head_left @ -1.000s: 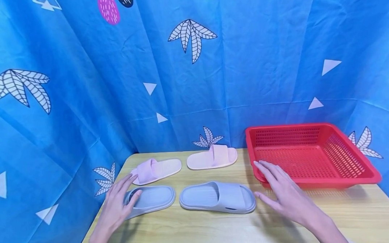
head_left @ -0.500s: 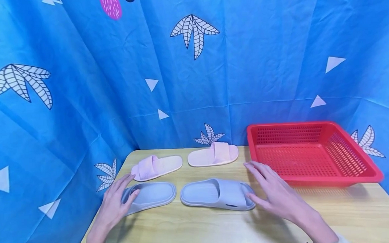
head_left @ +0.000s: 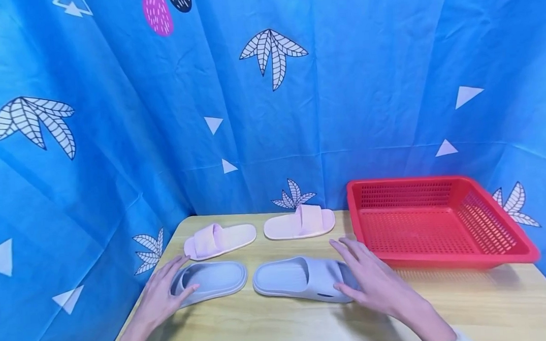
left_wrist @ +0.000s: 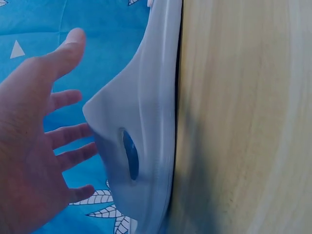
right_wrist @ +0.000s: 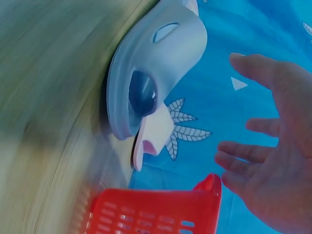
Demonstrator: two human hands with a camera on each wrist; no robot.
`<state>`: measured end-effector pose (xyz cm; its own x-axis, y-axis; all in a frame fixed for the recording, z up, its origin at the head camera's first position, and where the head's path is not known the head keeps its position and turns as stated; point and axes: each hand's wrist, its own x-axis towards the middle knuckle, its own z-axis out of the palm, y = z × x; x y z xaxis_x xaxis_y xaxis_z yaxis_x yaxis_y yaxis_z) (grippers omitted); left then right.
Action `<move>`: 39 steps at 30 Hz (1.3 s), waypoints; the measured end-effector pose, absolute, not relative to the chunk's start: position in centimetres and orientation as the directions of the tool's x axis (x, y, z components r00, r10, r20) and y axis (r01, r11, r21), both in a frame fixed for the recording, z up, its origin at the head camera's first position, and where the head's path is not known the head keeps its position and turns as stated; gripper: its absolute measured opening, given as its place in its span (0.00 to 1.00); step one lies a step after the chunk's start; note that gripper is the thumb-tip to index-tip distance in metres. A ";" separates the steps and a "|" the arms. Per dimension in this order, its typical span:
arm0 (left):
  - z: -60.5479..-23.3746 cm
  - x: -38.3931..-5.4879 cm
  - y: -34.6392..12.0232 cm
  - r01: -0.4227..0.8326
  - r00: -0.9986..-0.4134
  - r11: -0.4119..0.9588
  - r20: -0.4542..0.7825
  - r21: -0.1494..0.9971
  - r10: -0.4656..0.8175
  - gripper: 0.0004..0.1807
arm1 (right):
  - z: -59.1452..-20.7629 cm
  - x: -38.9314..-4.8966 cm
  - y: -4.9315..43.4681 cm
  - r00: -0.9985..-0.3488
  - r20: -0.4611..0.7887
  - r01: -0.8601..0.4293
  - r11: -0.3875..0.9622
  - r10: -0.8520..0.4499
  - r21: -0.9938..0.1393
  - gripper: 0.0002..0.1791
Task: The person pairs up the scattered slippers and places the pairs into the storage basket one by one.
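Two grey-blue slide slippers lie near the middle of the wooden table, their heels facing each other. Over the toe strap of the left grey slipper [head_left: 220, 275] my left hand [head_left: 156, 298] is held with spread fingers, hiding part of the strap. The left wrist view shows its thumb apart from the slipper [left_wrist: 151, 112]; whether the fingertips touch it I cannot tell. My right hand [head_left: 377, 283] hovers at the toe end of the right grey slipper [head_left: 281, 276], fingers extended and holding nothing. In the right wrist view a gap separates the hand [right_wrist: 280, 161] from that slipper [right_wrist: 168, 56].
Behind the grey pair lie two pink slippers, one on the left [head_left: 234, 237] and one on the right [head_left: 281, 226]. A red perforated basket [head_left: 441, 261] stands at the back right. Blue patterned cloth [head_left: 365, 85] hangs behind and beside the wooden table [head_left: 261, 328].
My right hand has moved left, from beside the basket's near corner to over the right grey slipper's toe. The left hand has barely moved. The slippers and basket stay in place.
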<state>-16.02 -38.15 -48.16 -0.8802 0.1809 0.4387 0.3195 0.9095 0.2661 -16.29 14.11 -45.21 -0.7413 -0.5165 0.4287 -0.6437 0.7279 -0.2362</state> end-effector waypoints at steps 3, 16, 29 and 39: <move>-48.3 -16.1 -38.3 0.306 -0.893 0.911 0.416 0.277 0.173 0.43 | -45.5 -16.5 13.6 -0.743 0.410 -0.647 0.725 -0.529 -0.236 0.50; -49.8 -16.4 -39.5 0.268 -0.932 0.901 0.330 0.340 0.152 0.59 | -46.6 -17.2 11.7 -0.747 0.315 -0.663 0.693 -0.585 -0.284 0.50; -50.3 -17.1 -40.1 0.148 -0.982 0.917 0.166 0.370 0.091 0.65 | -48.5 -18.6 11.4 -0.801 0.178 -0.589 0.700 -0.571 -0.404 0.53; -50.4 -17.6 -40.5 0.067 -0.998 0.918 0.023 0.392 0.063 0.65 | -49.3 -19.4 11.0 -0.808 0.108 -0.562 0.705 -0.579 -0.431 0.57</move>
<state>-17.62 -40.54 -50.40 -0.9978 0.0627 0.0235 0.0669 0.9175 0.3920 -19.38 11.04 -49.31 -0.8084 -0.5787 0.1076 -0.5624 0.7055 -0.4313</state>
